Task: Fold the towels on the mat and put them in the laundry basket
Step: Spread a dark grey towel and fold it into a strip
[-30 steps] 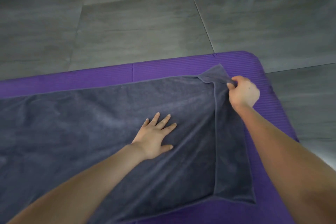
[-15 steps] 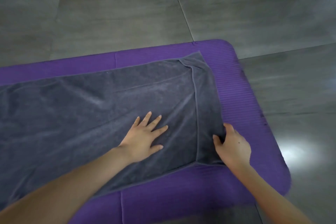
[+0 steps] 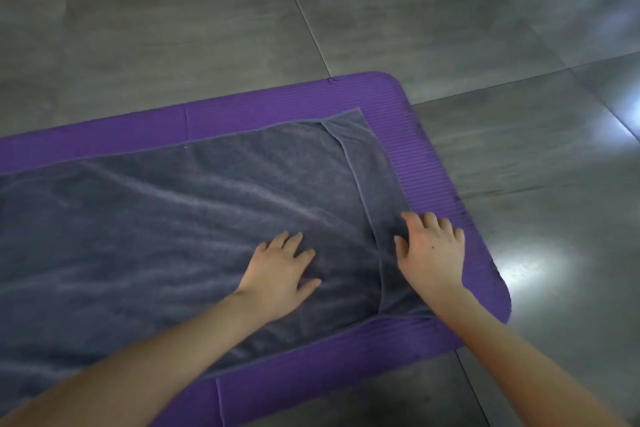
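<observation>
Mat (image 3: pixel 412 156), purple, on grey tiled floor (image 3: pixel 173 45); grey towel (image 3: pixel 173 218) spread over it.

Towel (image 3: pixel 173 218): grey terry cloth, matt, napped. Mat (image 3: pixel 408 135): purple foam, ribbed, matt. Floor (image 3: pixel 450 28): grey tile, glossy.

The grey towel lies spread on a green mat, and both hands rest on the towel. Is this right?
In the head view the mat is purple, not green. The grey towel does lie spread on it under the left hand and right hand.
</observation>
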A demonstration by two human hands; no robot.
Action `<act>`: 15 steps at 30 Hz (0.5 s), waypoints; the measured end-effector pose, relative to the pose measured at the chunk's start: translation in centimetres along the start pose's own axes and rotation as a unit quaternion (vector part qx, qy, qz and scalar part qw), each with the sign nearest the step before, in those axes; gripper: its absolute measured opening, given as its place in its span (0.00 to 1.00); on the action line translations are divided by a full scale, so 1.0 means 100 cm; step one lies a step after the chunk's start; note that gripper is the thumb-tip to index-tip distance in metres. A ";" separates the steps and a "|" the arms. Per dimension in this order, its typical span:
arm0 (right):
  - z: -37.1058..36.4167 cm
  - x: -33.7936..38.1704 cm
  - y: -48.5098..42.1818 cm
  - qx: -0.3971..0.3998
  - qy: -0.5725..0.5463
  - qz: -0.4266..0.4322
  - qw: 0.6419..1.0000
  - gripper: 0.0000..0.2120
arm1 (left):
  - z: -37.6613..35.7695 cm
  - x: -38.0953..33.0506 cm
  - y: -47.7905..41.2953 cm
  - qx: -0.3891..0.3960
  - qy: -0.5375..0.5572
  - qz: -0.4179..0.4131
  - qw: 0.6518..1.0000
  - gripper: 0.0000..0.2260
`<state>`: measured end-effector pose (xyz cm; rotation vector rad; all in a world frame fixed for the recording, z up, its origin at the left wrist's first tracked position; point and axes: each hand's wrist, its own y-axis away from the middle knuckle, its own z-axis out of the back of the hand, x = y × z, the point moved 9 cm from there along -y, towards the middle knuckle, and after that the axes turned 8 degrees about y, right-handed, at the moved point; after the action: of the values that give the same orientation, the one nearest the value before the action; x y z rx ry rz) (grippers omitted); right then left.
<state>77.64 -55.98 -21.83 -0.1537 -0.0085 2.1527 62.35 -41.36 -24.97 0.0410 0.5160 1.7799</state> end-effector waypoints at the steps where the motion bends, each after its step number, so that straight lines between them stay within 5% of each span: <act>1: 0.005 0.011 -0.012 -0.021 -0.015 0.007 1.000 0.17 | 0.010 0.004 -0.005 -0.023 0.001 0.000 1.000 0.29; 6: 0.006 0.072 -0.087 -0.018 -0.060 0.035 0.997 0.12 | 0.020 0.040 -0.040 0.005 -0.010 0.038 0.999 0.26; 15: -0.020 0.117 -0.186 0.019 0.029 0.056 0.998 0.17 | 0.029 0.082 -0.080 -0.021 0.040 0.067 0.997 0.26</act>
<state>86.91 -36.00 -23.81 -0.1994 0.0772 2.2586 68.20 -31.34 -27.20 -0.0250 0.5442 1.9295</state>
